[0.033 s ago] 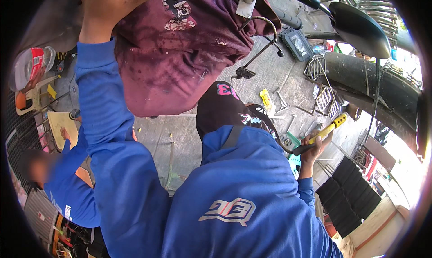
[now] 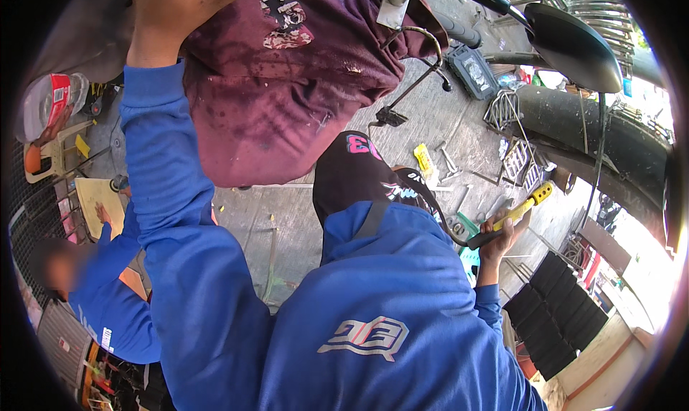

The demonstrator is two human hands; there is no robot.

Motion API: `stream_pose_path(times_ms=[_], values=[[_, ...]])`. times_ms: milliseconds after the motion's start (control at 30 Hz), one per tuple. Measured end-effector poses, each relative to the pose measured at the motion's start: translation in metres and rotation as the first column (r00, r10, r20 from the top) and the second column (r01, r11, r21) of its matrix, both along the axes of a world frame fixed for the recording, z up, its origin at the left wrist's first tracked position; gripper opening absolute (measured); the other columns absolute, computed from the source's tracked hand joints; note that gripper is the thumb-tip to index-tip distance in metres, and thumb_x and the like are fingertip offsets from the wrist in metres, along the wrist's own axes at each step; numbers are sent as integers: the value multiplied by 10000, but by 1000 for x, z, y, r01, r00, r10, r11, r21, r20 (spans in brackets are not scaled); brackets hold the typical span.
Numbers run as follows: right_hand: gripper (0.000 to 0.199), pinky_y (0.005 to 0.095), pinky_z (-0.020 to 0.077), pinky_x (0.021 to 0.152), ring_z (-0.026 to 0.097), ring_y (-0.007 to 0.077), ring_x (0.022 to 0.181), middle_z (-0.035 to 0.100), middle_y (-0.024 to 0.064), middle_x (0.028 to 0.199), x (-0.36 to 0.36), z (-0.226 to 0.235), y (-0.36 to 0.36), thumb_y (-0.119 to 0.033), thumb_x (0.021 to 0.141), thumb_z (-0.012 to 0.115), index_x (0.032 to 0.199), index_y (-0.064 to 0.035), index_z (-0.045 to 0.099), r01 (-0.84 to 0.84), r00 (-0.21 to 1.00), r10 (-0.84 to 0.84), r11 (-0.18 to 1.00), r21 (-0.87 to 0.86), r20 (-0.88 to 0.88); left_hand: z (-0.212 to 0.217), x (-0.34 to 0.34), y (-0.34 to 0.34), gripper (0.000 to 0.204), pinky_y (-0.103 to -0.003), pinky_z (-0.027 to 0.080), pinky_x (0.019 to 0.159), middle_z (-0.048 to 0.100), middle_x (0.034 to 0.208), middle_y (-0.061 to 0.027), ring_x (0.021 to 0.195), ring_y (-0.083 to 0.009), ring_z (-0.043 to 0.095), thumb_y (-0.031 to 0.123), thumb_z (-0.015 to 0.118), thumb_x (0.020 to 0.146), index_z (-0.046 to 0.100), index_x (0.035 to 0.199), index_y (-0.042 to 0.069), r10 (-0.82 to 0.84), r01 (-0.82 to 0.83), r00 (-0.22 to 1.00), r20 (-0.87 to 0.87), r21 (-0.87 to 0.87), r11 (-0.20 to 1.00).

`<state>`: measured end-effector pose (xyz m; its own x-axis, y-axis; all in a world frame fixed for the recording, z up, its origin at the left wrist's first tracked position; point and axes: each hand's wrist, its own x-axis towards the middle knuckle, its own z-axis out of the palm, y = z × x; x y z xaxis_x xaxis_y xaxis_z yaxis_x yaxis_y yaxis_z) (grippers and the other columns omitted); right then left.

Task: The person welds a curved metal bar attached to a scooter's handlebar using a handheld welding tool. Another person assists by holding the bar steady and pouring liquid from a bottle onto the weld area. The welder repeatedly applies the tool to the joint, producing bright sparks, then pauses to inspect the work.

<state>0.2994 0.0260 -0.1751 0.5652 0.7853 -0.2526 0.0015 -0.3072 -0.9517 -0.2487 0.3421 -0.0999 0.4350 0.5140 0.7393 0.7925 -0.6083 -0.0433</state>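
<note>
At the top edge my left hand (image 2: 176,13) reaches over a maroon printed cloth (image 2: 287,102); most of its fingers are cut off by the frame, so its grip cannot be told. To the right, my right hand (image 2: 497,240) is closed around a yellow-and-black handled tool (image 2: 518,213). The yellow end has small holes and points up to the right. The black end points down to the left, by my waist. Beyond the cloth's right edge stands a bent metal rod (image 2: 413,92) with a pedal-like block. Black printed clothing (image 2: 348,171) shows below my blue top.
A black mirror (image 2: 570,45) juts in at upper right. On the grey floor lie a yellow packet (image 2: 426,163), loose metal tools and a dark case (image 2: 472,72). A co-worker in blue (image 2: 118,303) has one hand on a pale board (image 2: 95,196) at left. Black folded panels (image 2: 556,314) stand at right.
</note>
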Motion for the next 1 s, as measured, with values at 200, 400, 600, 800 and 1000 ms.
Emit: stream_pose_path(times_ms=[200, 400, 600, 800, 1000], values=[[898, 297, 476, 493, 518, 149, 577, 511, 83, 982, 4, -7, -6, -366, 923, 708, 1646, -238, 192, -19, 999, 19, 1000, 12, 47, -7, -1, 1, 648, -378, 513, 630, 664, 664, -104, 623, -266, 672, 677, 778, 826, 734, 723, 39, -12, 9, 998, 58, 51, 999], [882, 298, 503, 493, 534, 153, 592, 501, 81, 989, 8, -11, -11, -332, 931, 717, 1635, -230, 196, -39, 999, 38, 998, 46, 20, -9, 1, 2, 660, -366, 526, 635, 687, 678, -96, 636, -257, 689, 701, 767, 824, 758, 746, 45, -24, 19, 993, 113, 49, 999], [862, 298, 502, 501, 538, 151, 606, 501, 80, 1003, 9, -12, -17, -335, 932, 719, 1623, -229, 216, -41, 999, 40, 997, 61, 10, -6, 1, 3, 652, -367, 525, 638, 684, 679, -106, 641, -265, 691, 688, 777, 818, 753, 746, 40, -18, 14, 996, 83, 47, 999], [863, 303, 496, 506, 542, 153, 619, 510, 83, 1034, 6, -10, -24, -338, 929, 713, 1626, -238, 214, 1, 1000, 0, 999, 49, -11, -4, -3, 5, 662, -392, 516, 652, 655, 660, -112, 637, -288, 673, 685, 785, 807, 729, 732, 29, -5, 3, 1000, 21, 78, 997], [872, 302, 491, 507, 540, 153, 617, 513, 86, 1050, 1, -8, -26, -353, 926, 705, 1631, -244, 204, -2, 1000, 1, 999, 49, 15, -1, -2, -3, 659, -401, 537, 694, 664, 677, -116, 669, -299, 689, 682, 780, 812, 742, 756, 27, 61, -61, 998, -32, -2, 998]])
